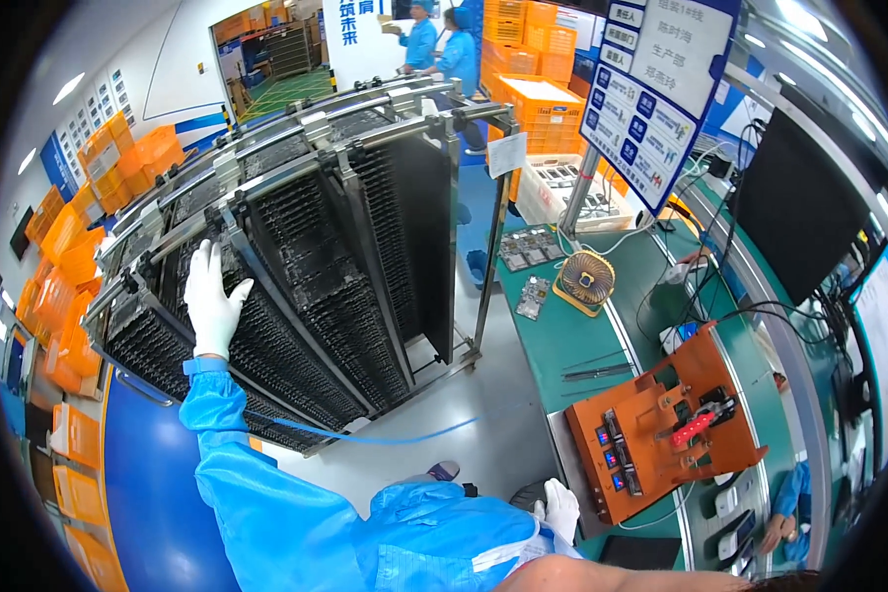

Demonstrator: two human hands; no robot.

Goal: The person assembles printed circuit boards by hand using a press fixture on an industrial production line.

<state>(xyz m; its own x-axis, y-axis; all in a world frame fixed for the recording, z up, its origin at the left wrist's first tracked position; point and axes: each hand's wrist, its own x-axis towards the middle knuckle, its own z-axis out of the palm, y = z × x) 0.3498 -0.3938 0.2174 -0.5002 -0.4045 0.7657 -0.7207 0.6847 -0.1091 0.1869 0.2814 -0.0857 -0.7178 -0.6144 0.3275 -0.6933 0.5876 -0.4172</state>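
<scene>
My left hand (215,301), in a white glove, lies over the near left part of a wheeled-trolley-like rack of silvery metal rails and black slotted panels (311,252). Hand state: the fingers lie close together and point toward the rack's top rails; the thumb stands off to the right. I see no object pinched. The back of the hand faces me, so I cannot tell how firmly the palm bears on the panel.

Spatial reference: the rack extends from my left hand to the right and away from me. Its top rails run obliquely from near left to far right; its slotted columns run down crosswise to those rails. My left hand is the nearer one.

My right hand (560,508), also white-gloved, is well apart from the rack, near the edge of the green surface (548,365). Its fingers are partly visible; I cannot tell whether they grip anything. Just beside it, on the surface, is an orange plate-shaped fixture (590,424) with a red-handled clamp (694,428). A light-blue band (204,366) encircles my left wrist.
</scene>
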